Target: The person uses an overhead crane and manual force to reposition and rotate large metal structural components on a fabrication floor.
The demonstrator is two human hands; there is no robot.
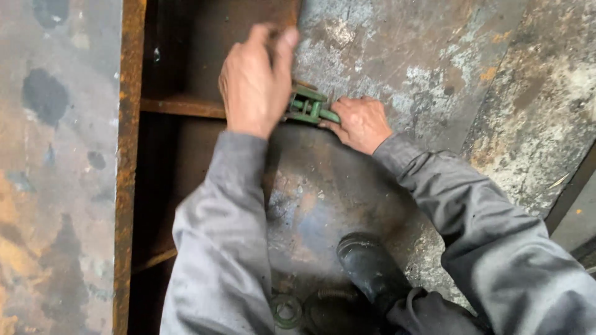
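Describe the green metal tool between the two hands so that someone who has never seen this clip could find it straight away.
Start at the rusty steel plate filling the upper right, and follow its left edge down to the two grey-sleeved arms. Between the left hand and the right hand sits the green clamp-like tool. It is the only painted green piece among brown, rusted metal.

One view only — a camera worn on the person's head, looking almost straight down along both grey sleeves to the hands, close enough that the arms fill the lower half of the picture. It takes in a worn steel plate (434, 68), a rusty beam flange (127, 167) running top to bottom on the left, and a black boot (372, 267) below — no second view overlaps it.
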